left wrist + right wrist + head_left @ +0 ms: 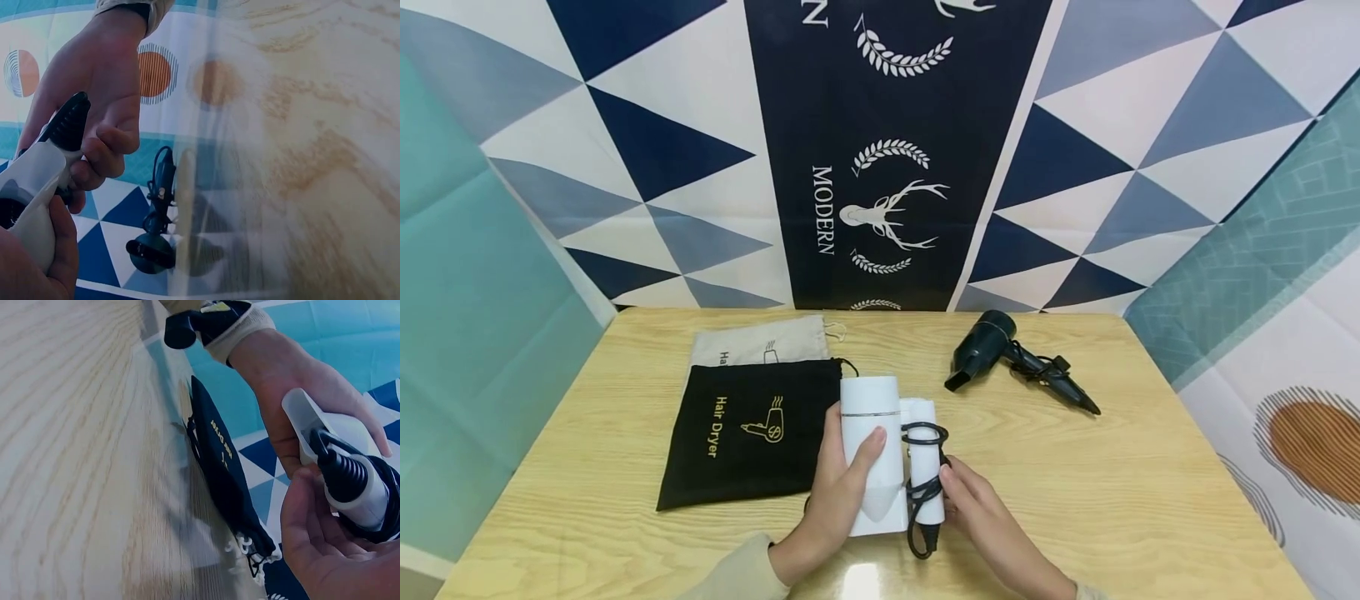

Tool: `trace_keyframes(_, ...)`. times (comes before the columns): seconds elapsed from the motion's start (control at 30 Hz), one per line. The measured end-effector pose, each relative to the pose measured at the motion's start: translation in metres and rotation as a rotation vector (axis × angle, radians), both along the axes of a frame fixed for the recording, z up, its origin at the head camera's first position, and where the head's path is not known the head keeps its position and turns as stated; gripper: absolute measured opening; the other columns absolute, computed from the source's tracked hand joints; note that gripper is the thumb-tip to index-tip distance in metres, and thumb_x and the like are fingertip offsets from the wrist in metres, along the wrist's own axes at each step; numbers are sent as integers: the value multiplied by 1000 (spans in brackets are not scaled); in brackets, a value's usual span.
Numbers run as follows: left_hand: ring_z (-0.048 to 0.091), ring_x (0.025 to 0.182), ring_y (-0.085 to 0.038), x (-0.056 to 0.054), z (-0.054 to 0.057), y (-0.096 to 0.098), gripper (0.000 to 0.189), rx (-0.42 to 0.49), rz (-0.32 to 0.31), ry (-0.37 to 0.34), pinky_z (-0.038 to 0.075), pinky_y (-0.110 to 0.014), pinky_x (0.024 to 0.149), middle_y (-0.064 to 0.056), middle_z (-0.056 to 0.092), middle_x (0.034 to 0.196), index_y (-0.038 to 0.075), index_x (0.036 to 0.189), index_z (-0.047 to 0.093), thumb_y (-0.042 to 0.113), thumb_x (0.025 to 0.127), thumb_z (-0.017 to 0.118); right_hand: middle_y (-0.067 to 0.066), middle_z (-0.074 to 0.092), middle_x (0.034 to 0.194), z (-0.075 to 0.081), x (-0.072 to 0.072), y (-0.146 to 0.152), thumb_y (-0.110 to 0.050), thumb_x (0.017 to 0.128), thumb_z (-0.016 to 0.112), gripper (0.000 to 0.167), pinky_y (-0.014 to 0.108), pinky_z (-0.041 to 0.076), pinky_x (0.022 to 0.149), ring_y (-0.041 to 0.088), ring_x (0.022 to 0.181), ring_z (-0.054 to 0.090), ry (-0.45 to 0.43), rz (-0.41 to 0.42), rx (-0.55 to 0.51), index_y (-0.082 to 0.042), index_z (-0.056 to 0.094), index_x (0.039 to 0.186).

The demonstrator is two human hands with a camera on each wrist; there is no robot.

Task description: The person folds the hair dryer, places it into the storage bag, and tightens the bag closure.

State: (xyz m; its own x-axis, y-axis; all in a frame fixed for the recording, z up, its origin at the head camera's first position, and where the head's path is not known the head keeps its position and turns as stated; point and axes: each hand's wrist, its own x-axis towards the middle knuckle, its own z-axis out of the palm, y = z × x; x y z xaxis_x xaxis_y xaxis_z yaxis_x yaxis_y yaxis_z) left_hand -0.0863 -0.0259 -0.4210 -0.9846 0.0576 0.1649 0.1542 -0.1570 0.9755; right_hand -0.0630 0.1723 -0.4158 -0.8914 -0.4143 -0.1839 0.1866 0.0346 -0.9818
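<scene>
Both hands hold a white hair dryer above the front middle of the table. Its handle lies folded alongside the barrel, with a black cord looped around it. The left hand grips the barrel, thumb across its top. On the other side, the right hand holds the handle and cord with its fingers. In the right wrist view, the dryer's wide white nozzle and the ribbed cord end show close up. The right palm faces the camera in the left wrist view.
A black drawstring bag printed "Hair Dryer" lies left of the hands, partly over a beige bag. At the back right, a black hair dryer with its cord around the handle lies on the wooden table. Patterned cloths surround the table.
</scene>
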Motion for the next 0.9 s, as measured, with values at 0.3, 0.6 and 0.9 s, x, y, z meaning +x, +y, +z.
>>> trace_keyframes(0.3,60,100,-27,-1,0,7,52,-22,9,24,54,-38,84,-11,53,120,21,145,32,23,101,59,22,57,121,-3,-3,4,-32,111,28,59,35,54,91,17,103,65,41,35,-43,16,25,145)
trace_keyframes(0.6,64,93,-28,-11,3,7,45,6,-22,3,56,-40,78,-15,55,115,13,140,36,25,102,57,19,61,111,-2,-7,9,-20,111,31,44,36,56,87,18,94,67,143,84,-76,15,32,138)
trace_keyframes(0.9,64,93,-30,-9,4,6,46,48,-40,-1,57,-41,76,-15,55,116,18,142,33,24,103,55,25,58,130,0,-8,17,-11,108,37,51,33,51,97,20,109,64,146,143,-43,10,20,152)
